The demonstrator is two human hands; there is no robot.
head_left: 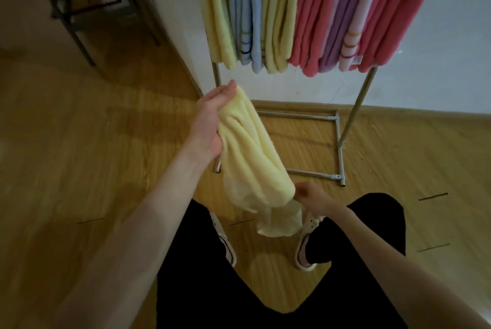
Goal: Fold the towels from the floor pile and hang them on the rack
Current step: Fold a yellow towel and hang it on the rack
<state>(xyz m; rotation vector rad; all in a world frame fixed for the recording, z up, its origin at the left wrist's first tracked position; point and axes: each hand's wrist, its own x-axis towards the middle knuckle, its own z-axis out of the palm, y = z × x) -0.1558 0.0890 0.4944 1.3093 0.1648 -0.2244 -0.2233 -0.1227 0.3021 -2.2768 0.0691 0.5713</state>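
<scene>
Before the rack (359,100), already crowded with hung towels (313,15), the left hand (210,121) grips the pale yellow towel (252,158) at its top while the right hand (313,197) pinches its lower end, and the bunched, unfolded cloth could slip or hang crooked.

Wooden floor (93,142) bears rack (340,142), chair (79,9).

Towel (252,153) between hands, before rack (356,113); chair (87,1) far left.

Dark metal chair (87,1) on wooden floor (79,142), far left.
</scene>
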